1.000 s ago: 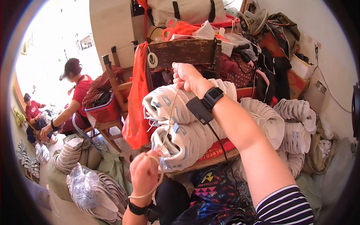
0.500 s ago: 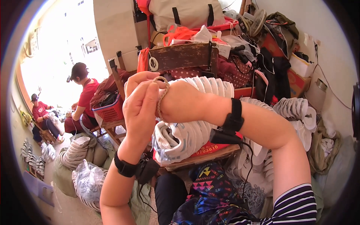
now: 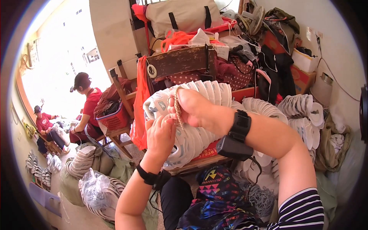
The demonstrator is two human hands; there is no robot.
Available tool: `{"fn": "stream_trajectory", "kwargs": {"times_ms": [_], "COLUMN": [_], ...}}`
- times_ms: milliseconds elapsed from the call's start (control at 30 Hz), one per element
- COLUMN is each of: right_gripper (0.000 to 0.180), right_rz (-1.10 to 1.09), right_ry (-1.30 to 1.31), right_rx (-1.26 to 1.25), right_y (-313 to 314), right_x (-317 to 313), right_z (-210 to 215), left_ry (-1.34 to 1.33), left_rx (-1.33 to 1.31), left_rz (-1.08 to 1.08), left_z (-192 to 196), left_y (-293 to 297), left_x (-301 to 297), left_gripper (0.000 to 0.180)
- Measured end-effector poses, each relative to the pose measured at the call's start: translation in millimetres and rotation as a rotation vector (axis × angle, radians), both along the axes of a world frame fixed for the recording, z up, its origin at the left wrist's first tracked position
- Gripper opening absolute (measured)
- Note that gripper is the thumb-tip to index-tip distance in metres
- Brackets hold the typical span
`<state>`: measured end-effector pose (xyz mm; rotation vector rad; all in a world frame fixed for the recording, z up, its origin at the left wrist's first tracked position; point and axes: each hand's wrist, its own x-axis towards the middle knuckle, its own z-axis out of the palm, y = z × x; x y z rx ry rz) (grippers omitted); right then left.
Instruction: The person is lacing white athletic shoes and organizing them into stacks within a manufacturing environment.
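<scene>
A thin beige braided cord (image 3: 177,107) hangs in a narrow loop across the fingers of my right hand (image 3: 193,109). That hand is closed, its fingers curled round the cord and partly hidden. Just below, my left hand (image 3: 159,134) touches the cord's lower part, fingertips pressed together on it. Both hands are over a long row of nested white shoe uppers (image 3: 207,92) with light blue patches. The row rests on a red box (image 3: 209,149) on a wooden chair in front of me. Black bands with small dark boxes circle both my wrists.
An orange-red plastic bag (image 3: 140,103) hangs from the chair back (image 3: 182,61) at left. More stacked white uppers (image 3: 264,107) lie to the right. A blue-and-red basket (image 3: 113,120) sits on a stool. Two people in red shirts (image 3: 92,101) sit farther left. Bundled uppers (image 3: 107,191) lie on the floor.
Both hands have come a little toward the right, and my left hand has dropped below my right. The cord loop has turned more upright, and the orange-red bag shows more fully.
</scene>
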<state>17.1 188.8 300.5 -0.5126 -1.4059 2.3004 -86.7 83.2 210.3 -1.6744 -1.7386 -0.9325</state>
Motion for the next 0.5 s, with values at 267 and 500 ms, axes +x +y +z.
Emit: {"fn": "stream_trajectory", "kwargs": {"times_ms": [267, 500], "right_gripper": [0.027, 0.015], "right_rz": [-0.131, 0.131], "right_ry": [-0.037, 0.377], "right_rx": [1.307, 2.414], "right_y": [19.1, 34.1], "right_x": [48.0, 49.1], "right_z": [-26.6, -44.7], "left_ry": [-1.292, -1.342], "left_rx": [-0.103, 0.002], "left_rz": [-0.521, -0.471], "left_z": [10.3, 9.3], "left_y": [-11.5, -11.5], "left_x": [-23.5, -15.3], "left_gripper": [0.029, 0.016]}}
